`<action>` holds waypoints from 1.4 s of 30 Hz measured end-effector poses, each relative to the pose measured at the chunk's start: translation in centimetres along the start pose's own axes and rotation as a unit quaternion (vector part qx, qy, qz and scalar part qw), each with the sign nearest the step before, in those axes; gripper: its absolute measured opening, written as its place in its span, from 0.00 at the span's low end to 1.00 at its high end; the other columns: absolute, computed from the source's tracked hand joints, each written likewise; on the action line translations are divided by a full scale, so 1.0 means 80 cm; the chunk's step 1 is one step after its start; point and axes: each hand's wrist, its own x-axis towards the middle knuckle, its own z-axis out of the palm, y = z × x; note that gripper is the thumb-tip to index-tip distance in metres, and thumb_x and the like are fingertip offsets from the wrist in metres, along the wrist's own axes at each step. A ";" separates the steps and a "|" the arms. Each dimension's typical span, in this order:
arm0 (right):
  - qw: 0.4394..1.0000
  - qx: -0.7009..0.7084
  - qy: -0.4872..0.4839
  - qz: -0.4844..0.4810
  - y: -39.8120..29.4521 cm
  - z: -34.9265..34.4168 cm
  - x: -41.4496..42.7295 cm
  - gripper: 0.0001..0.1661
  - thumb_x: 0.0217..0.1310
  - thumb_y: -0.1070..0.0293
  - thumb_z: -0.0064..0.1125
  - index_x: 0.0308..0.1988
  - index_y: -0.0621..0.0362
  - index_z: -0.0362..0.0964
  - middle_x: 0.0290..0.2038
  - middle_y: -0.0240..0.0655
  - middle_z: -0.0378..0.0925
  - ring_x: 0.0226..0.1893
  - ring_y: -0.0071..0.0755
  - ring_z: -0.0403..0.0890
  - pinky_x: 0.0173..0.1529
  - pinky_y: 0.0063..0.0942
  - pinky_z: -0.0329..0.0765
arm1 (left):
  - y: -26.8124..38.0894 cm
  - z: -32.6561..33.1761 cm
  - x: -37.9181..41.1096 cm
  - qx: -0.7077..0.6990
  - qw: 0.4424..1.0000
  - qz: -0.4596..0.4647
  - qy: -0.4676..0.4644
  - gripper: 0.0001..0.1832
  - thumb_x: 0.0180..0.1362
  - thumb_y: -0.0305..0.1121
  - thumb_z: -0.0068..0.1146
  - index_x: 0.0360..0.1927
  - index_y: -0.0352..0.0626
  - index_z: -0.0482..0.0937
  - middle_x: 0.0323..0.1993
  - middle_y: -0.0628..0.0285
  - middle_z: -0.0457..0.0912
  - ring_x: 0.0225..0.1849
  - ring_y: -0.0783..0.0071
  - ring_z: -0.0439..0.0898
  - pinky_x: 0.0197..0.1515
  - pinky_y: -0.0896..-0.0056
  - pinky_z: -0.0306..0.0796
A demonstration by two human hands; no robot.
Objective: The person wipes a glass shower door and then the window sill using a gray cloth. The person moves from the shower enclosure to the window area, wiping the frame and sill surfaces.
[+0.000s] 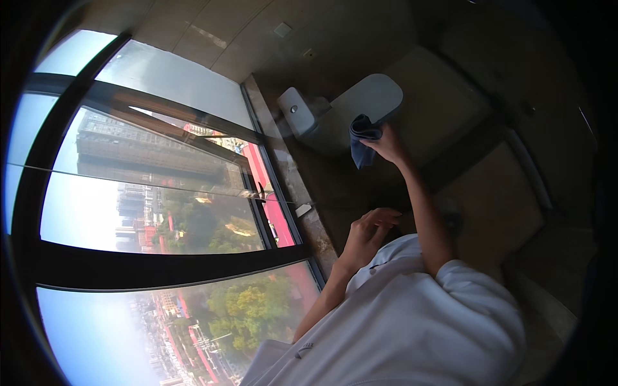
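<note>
My right hand [386, 144] grips a folded dark blue cloth [363, 140], one end of which hangs down. The cloth is in front of a white toilet, overlapping the near side of its lowered lid [372, 94] in the picture; whether they touch I cannot tell. Behind the lid is the toilet's cistern [297, 113], with a round flush button on top. Close to my body, my left hand [369, 231] is raised with loosely bent fingers and holds nothing. It is nearest to the stone window sill [324, 239].
A large dark-framed window [145, 263] fills the left side, one pane tilted outward, with buildings and trees beyond. A small white piece [303, 210] sits on the sill. Tiled wall [212, 29] with a square plate [282, 30] rises behind the toilet. The floor at right is dim.
</note>
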 end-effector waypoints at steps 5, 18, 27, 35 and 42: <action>0.996 0.077 0.021 -0.029 -0.078 0.018 -0.001 0.18 0.49 0.61 0.63 0.29 0.68 0.73 0.25 0.46 0.77 0.30 0.46 0.79 0.36 0.31 0.72 | -0.006 -0.030 -0.033 -0.021 0.999 -0.006 0.048 0.12 0.60 0.26 0.41 0.45 0.34 0.72 0.34 0.58 0.79 0.38 0.73 0.77 0.45 0.73 0.69; 0.952 -0.140 0.218 -0.165 -0.138 0.027 0.019 0.19 0.54 0.79 0.50 0.48 0.59 0.65 0.40 0.46 0.60 0.39 0.49 0.69 0.43 0.38 0.68 | 0.002 -0.007 0.000 -0.043 0.993 0.028 0.103 0.11 0.60 0.26 0.41 0.43 0.34 0.74 0.34 0.57 0.79 0.36 0.72 0.77 0.43 0.73 0.70; 0.888 -0.168 0.355 -0.238 -0.016 -0.087 0.088 0.13 0.58 0.72 0.44 0.42 0.67 0.64 0.41 0.48 0.59 0.38 0.47 0.68 0.42 0.38 0.66 | 0.015 0.053 0.102 -0.029 0.997 0.006 0.071 0.11 0.59 0.25 0.43 0.43 0.36 0.74 0.34 0.58 0.79 0.36 0.72 0.78 0.42 0.73 0.70; 0.853 -0.178 0.432 -0.230 -0.015 -0.230 0.171 0.12 0.60 0.70 0.41 0.39 0.69 0.64 0.38 0.47 0.61 0.36 0.47 0.69 0.38 0.37 0.67 | 0.056 0.105 0.212 -0.025 0.999 -0.020 0.001 0.12 0.61 0.27 0.42 0.46 0.38 0.73 0.36 0.58 0.79 0.39 0.71 0.77 0.44 0.71 0.70; 0.798 -0.124 0.539 -0.239 0.001 -0.267 0.223 0.14 0.61 0.70 0.39 0.42 0.72 0.62 0.39 0.48 0.63 0.35 0.48 0.68 0.43 0.37 0.66 | 0.071 0.150 0.261 -0.032 0.998 -0.042 0.021 0.13 0.61 0.28 0.41 0.47 0.40 0.72 0.39 0.59 0.79 0.44 0.71 0.77 0.46 0.71 0.69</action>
